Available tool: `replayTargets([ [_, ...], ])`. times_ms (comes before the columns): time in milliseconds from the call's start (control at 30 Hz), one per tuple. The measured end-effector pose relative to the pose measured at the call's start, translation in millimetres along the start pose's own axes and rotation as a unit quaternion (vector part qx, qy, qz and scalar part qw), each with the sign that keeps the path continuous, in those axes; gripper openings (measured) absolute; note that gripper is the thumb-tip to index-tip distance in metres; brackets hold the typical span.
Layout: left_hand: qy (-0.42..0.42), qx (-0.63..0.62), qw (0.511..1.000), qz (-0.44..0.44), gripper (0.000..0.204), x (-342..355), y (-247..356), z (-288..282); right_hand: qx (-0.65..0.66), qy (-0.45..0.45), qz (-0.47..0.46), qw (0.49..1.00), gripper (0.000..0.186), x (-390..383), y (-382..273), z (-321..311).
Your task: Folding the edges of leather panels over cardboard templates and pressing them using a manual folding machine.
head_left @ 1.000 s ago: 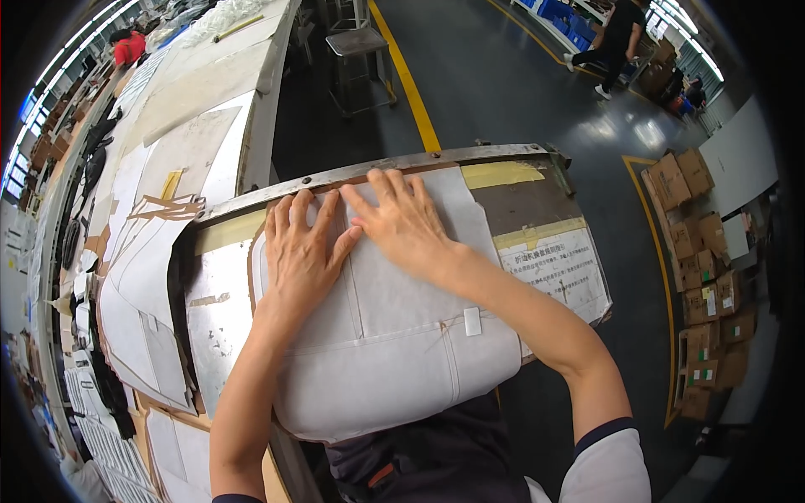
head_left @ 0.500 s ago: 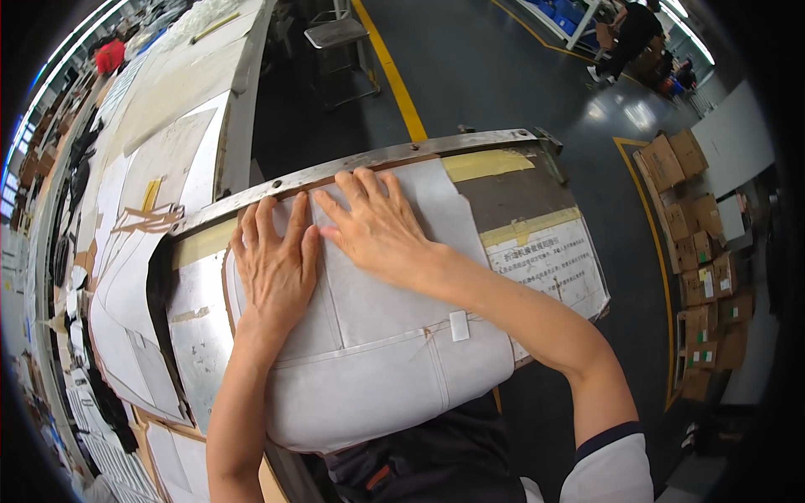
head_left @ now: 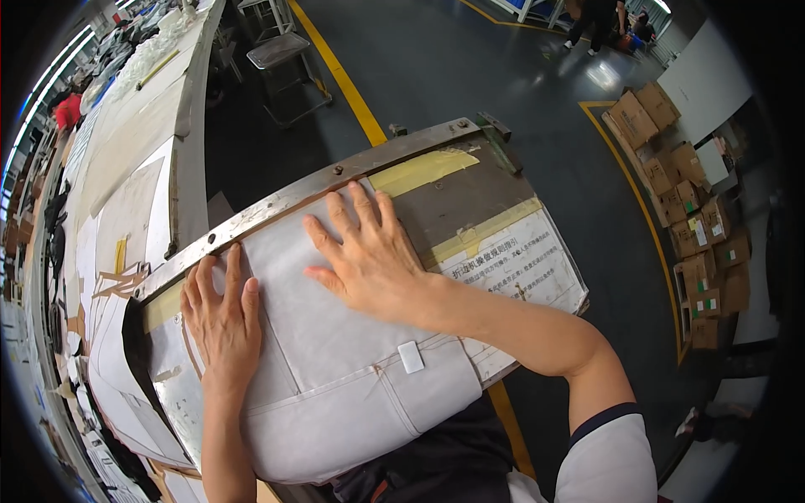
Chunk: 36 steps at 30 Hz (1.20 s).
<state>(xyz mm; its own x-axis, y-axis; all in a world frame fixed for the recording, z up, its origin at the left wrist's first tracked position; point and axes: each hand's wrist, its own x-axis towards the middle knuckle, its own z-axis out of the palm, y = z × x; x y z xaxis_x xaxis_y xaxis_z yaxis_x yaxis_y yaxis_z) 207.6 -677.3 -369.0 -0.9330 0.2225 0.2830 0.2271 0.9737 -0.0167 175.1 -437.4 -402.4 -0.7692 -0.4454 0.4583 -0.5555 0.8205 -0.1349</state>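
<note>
A light grey-white stitched panel (head_left: 335,356) with seams and a brown edge lies across a metal-topped work plate (head_left: 189,411). Its far edge meets a long metal bar (head_left: 277,205), and its near end curves down over the front. My left hand (head_left: 222,323) rests flat near the panel's left side, fingertips close to the bar. On the right, my right hand (head_left: 365,260) lies with spread fingers on the panel, fingertips by its far right corner. Both hands are open and grip nothing. A small white tag (head_left: 411,356) sits on the panel near a seam.
Yellow tape (head_left: 428,172) and a printed sheet (head_left: 524,281) cover the plate's right part. At left runs a long table (head_left: 109,201) with pale sheets. Cardboard boxes (head_left: 700,235) are stacked right; a metal cart (head_left: 277,52) stands beyond the bar. A person (head_left: 594,21) is far off.
My hands have moved apart: the right one has slid toward the panel's right corner, the left one a little left. The whole view has shifted and tilted somewhat.
</note>
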Motion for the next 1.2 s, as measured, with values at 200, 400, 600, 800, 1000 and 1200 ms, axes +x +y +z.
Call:
replayTargets([
  [200,-0.001,-0.001,1.0,0.0,0.045,0.4,-1.6,5.2,-0.005,0.002,0.009,1.0,0.063,0.2,2.2,-8.7],
  [400,0.035,-0.041,0.999,-0.004,0.045,5.2,-3.3,8.4,-0.051,0.002,0.016,0.999,0.06,5.5,3.7,-10.0],
  [600,0.083,-0.111,0.99,0.017,0.047,-8.4,-10.7,11.4,-0.035,-0.002,0.009,0.999,0.059,4.7,3.7,-12.0],
  [800,0.117,-0.008,0.993,0.017,0.043,-17.7,-11.0,1.5,-0.074,0.008,-0.019,0.997,0.058,10.2,-2.9,-27.4],
  [1000,0.119,-0.023,0.993,-0.006,0.04,-17.5,-9.9,19.3,-0.073,-0.035,-0.007,0.997,0.061,6.3,0.5,-14.1],
  [1200,0.125,-0.044,0.991,0.003,0.042,-15.3,-13.2,17.3,-0.08,-0.07,-0.02,0.994,0.064,6.3,3.1,-22.7],
])
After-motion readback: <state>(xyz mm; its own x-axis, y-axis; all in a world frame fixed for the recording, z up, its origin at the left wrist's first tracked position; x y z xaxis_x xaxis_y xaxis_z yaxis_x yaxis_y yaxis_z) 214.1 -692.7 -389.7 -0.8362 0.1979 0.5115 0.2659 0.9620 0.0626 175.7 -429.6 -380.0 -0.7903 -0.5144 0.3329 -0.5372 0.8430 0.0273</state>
